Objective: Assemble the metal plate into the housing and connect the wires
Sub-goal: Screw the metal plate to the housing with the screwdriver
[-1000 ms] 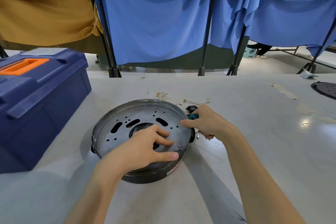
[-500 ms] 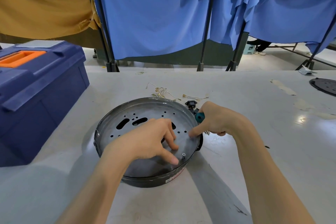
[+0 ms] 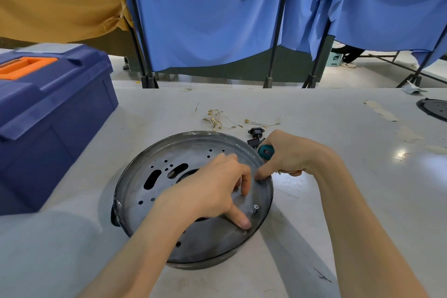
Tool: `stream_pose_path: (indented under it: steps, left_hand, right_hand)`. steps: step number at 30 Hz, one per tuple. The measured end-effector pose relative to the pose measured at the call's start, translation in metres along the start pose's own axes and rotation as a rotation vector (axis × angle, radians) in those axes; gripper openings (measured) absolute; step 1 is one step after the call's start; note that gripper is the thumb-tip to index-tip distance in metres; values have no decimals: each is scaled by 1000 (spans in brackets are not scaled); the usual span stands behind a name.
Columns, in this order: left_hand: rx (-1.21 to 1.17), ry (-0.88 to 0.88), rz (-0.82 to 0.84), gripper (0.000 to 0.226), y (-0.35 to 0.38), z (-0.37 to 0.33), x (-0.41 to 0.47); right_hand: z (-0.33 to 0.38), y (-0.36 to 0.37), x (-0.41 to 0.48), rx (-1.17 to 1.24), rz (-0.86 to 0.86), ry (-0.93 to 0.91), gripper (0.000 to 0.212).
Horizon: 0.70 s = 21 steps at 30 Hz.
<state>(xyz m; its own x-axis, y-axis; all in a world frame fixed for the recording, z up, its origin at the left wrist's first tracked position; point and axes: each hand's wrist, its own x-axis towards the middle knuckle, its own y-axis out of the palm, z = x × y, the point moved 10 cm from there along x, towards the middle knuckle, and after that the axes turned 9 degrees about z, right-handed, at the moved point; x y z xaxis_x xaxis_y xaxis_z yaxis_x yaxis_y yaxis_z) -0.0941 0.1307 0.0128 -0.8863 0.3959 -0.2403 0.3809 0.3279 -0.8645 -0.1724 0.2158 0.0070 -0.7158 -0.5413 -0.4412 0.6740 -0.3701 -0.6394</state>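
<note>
Seating step: metal plate sits in housing, mid tabletop. Spread left hand fingers press it; right hand grips screwdriver. Next, w/ plate aligned: drive screw, then connect far-side wires.

One plate, one housing, one toolbox

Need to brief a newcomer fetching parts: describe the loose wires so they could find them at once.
Start at the round dark housing in the middle of the grey table. Just beyond its far rim lie the wires, a loose tangle of thin pale strands. Their small gold terminals set them apart from the black socket parts to their right.
</note>
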Motion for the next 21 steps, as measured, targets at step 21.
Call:
stream_pose_path:
  steps: [21]
  left_hand:
    - [-42, 15, -62, 61, 2, -5, 6]
  right_hand:
    - [-2, -16, 2, -53, -190, 6, 45]
